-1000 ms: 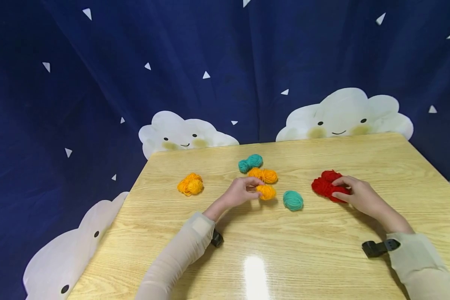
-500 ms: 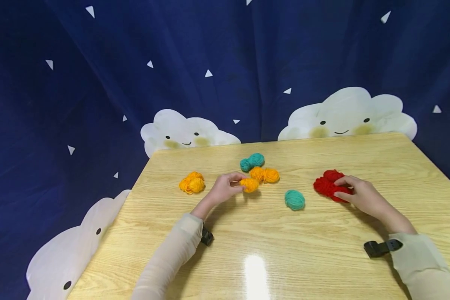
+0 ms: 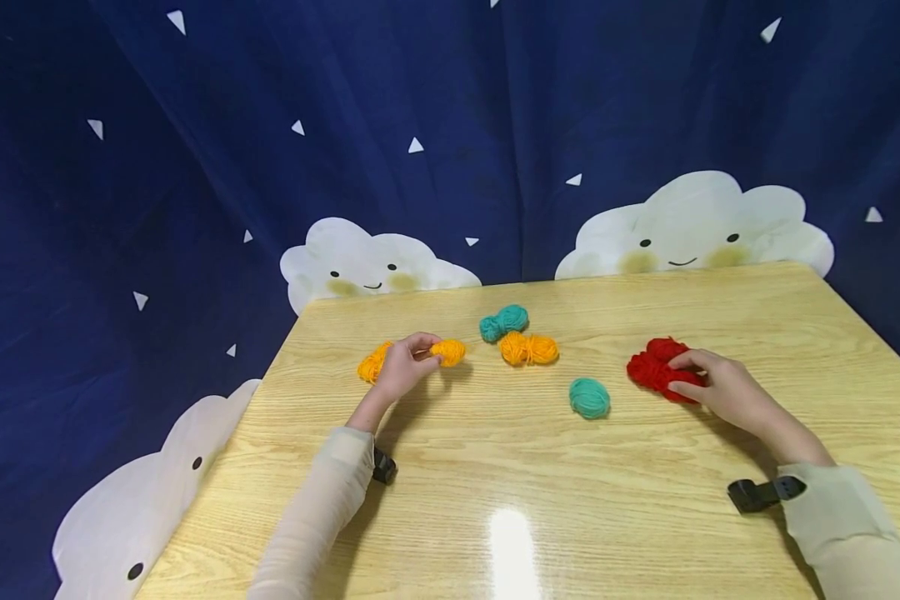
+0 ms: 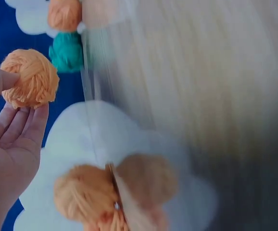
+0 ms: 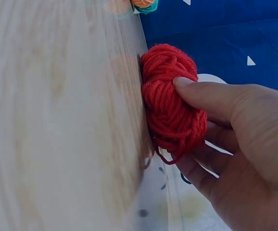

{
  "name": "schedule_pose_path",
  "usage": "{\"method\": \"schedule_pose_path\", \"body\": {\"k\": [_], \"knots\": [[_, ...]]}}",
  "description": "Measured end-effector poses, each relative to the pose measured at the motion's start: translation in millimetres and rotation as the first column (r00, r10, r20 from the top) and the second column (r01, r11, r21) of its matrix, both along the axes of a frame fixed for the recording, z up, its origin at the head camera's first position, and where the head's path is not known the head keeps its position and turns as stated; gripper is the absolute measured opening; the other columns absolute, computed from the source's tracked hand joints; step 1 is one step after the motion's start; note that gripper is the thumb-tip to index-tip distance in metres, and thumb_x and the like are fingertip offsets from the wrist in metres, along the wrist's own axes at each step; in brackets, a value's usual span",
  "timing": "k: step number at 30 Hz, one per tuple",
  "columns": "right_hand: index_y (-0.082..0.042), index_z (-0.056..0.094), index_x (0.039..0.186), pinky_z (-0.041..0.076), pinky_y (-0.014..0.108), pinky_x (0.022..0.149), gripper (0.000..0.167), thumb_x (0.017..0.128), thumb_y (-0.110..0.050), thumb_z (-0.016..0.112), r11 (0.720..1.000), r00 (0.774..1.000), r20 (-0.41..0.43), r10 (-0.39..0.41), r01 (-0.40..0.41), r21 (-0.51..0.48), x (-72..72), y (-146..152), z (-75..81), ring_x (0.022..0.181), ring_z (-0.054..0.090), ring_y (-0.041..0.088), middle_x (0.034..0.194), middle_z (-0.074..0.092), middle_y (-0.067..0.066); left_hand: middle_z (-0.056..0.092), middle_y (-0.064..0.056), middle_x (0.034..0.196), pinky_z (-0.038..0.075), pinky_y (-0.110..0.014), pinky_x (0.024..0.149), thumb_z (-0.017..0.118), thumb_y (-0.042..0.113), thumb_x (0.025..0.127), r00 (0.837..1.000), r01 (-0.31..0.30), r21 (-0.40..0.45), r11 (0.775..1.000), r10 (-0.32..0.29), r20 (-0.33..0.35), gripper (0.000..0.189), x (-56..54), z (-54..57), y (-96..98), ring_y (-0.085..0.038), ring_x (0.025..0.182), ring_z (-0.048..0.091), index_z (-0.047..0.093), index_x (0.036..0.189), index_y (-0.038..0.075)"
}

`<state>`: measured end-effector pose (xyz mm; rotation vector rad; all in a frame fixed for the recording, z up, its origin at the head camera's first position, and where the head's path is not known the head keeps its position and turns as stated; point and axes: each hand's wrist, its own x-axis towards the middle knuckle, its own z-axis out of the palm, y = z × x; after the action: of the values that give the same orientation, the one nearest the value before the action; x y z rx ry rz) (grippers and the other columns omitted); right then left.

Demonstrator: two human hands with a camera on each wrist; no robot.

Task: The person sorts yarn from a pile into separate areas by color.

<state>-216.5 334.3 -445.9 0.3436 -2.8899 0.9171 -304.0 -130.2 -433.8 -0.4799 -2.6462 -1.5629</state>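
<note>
Dark blue curtain (image 3: 360, 92) with white triangles and white cloud shapes (image 3: 697, 221) stands behind a pale wood table (image 3: 585, 500), on which several pieces of yarn lie around and between a person's two hands. The left hand (image 3: 402, 368) pinches an orange ball (image 3: 451, 352) between thumb and fingers, on the side facing the right hand; the left wrist view shows the ball raised clear of the tabletop. Just beyond the other side of the left hand lies a clump of orange yarn (image 3: 372, 365), partly hidden by that hand. The right hand (image 3: 729, 397) grips red yarn (image 3: 651, 372), thumb on one side and fingers on the other; the red yarn lies on the side toward the left hand and touches the table. Between the hands, nearer the left, is an orange bundle (image 3: 543, 350), with a teal bundle (image 3: 512, 318) just beside it and farther from the person; whether these two touch cannot be told. A teal ball (image 3: 589, 398), also between the hands, sits nearer the right. Each sleeved forearm carries a black wrist camera (image 3: 757, 496).
</note>
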Motion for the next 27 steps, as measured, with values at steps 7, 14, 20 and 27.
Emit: {"method": "schedule_pose_path", "body": {"k": [7,14,20,27], "knots": [[0.005,0.062,0.115,0.048,0.019,0.065,0.036,0.086,-0.013,0.074,1.000,1.000,-0.010,0.003,-0.003,0.003,0.2,0,-0.5,0.088,0.065,0.032,0.113,0.064,0.029,0.068,-0.022,0.116,0.055,-0.036,0.096,0.070,0.001,0.086,0.997,-0.068,-0.038,0.997,0.066,-0.030,0.024,-5.6,6.2,-19.4,-0.034,0.113,0.065,0.067,0.110,-0.003],[0.004,0.062,0.115,0.048,0.020,0.068,0.035,0.087,-0.014,0.073,1.000,1.000,-0.015,0.004,-0.003,0.005,0.6,0,0.1,0.091,0.065,0.034,0.113,0.064,0.028,0.068,-0.024,0.116,0.055,-0.040,0.096,0.069,0.001,0.087,0.990,-0.133,-0.091,0.987,0.128,-0.053,0.024,-10.9,11.4,-33.9,-0.035,0.114,0.065,0.066,0.110,-0.004],[0.004,0.062,0.115,0.048,0.021,0.069,0.036,0.087,-0.014,0.073,1.000,1.000,-0.009,0.001,0.000,0.010,1.4,0,1.1,0.093,0.064,0.035,0.114,0.064,0.029,0.067,-0.024,0.118,0.057,-0.041,0.093,0.069,0.001,0.087,0.986,-0.161,-0.197,0.967,0.151,-0.065,0.027,-13.0,8.8,-40.1,-0.036,0.110,0.066,0.066,0.114,-0.003],[0.003,0.062,0.115,0.049,0.021,0.069,0.036,0.088,-0.016,0.073,1.000,1.000,-0.003,-0.002,0.002,0.000,1.2,1,0.4,0.092,0.065,0.034,0.114,0.064,0.028,0.066,-0.023,0.117,0.059,-0.041,0.087,0.070,-0.003,0.085,0.987,-0.133,-0.327,0.936,0.094,-0.130,0.029,-14.4,2.7,-39.3,-0.033,0.102,0.067,0.066,0.113,-0.004]]}}
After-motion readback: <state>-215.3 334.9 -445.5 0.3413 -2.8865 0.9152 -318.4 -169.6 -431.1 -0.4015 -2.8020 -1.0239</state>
